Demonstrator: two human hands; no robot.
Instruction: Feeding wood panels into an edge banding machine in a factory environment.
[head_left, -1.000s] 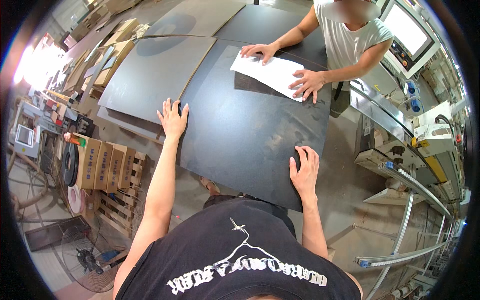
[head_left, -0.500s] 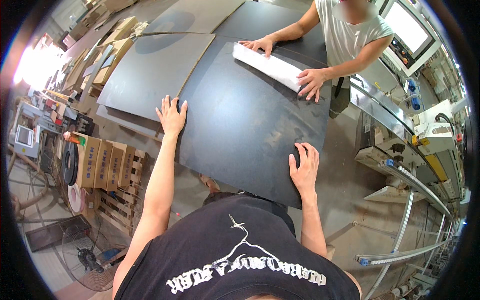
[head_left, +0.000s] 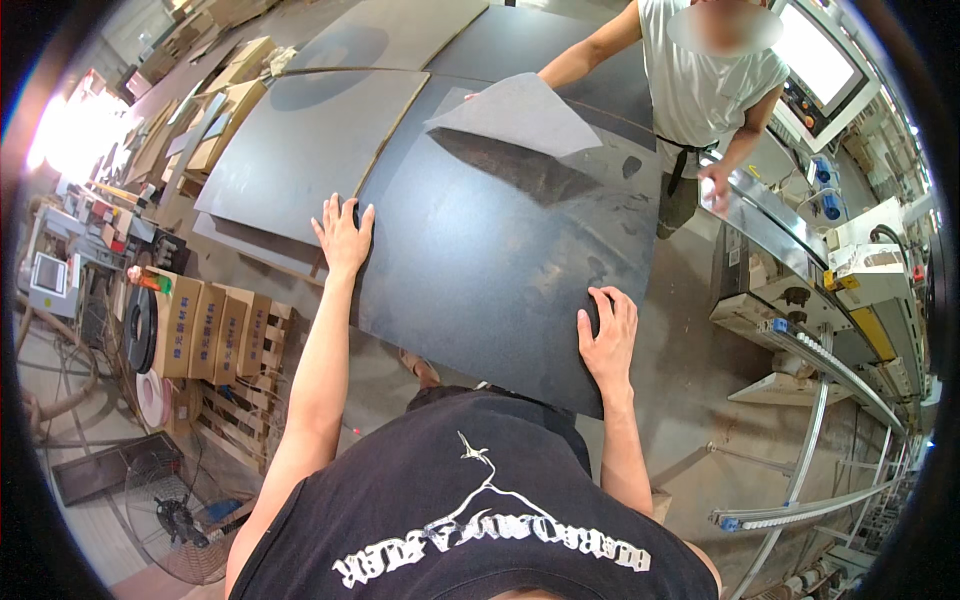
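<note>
In the head view, I see my left hand (head_left: pixel 343 232) lying flat with the fingers spread wide on the near left edge of the big dark sheet (head_left: pixel 500 250). It holds nothing; the palm only presses on the sheet's surface. My right hand (head_left: pixel 606 335) is at the near right edge of the same sheet, fingers open and slightly curled over the border. I cannot tell if the fingertips go under the edge, because the picture bends there.

The dark sheet lies in the middle of the view, on a stack of similar grey boards (head_left: pixel 300 160) that reaches out beyond its left side. At the far side of the sheet, a thin grey paper layer (head_left: pixel 520 115) is lifted at one corner and throws a dark shadow on the sheet below it. Another person (head_left: pixel 705 90) in a light sleeveless shirt stands at the far right corner of the sheet. One hand of this person touches the far edge of the lifted layer, and the other hand (head_left: pixel 715 188) is down beside a metal machine (head_left: pixel 790 290) to the right of the sheet.

To the left of the sheet, lower down, brown cardboard boxes (head_left: pixel 210 330) stand on a wooden pallet (head_left: pixel 235 420). A floor fan (head_left: pixel 180 520) lies near to them on the floor.
</note>
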